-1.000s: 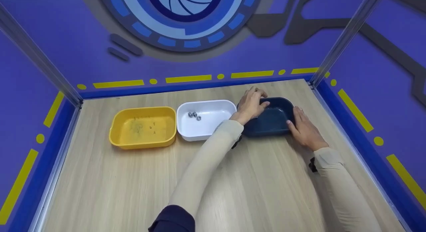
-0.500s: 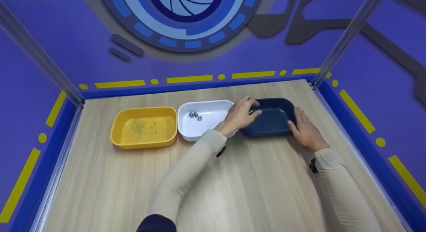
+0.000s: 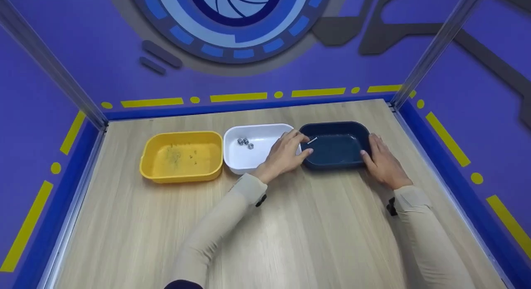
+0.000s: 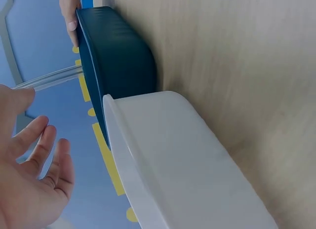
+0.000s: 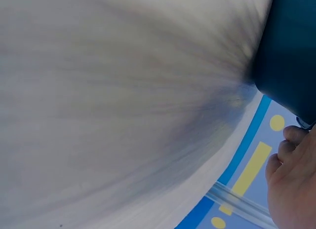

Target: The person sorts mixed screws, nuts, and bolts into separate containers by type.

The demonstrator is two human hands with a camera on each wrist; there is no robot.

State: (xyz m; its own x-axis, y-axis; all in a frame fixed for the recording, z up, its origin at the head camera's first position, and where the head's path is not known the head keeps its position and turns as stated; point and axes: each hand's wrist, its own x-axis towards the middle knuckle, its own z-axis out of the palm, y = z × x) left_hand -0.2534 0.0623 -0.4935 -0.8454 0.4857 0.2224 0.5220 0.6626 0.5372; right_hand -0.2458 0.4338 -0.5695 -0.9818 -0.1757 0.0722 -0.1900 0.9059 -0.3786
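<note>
My left hand (image 3: 284,152) hovers where the white bin (image 3: 234,168) meets the dark blue bin (image 3: 336,166), thumb and index fingertip apart. In the left wrist view its fingers (image 4: 37,145) are loosely bent, with nothing between them and the thumb. A short thin silver rod (image 3: 312,140), perhaps a screw, shows just beyond the index fingertip at the dark bin's left side. My right hand (image 3: 383,162) holds the dark bin's right end, thumb over the rim and fingers along the outer wall. Three small metal nuts (image 3: 245,141) lie in the white bin.
A yellow bin (image 3: 182,179) with dark specks on its floor stands left of the white one, all three bins in a row. They sit on a wooden tabletop (image 3: 290,239), with blue-purple panels (image 3: 249,86) behind and at both sides.
My left hand has drawn back leftward from over the dark bin to its left rim, and the silver rod has come into sight. The right hand stays on the bin's right end.
</note>
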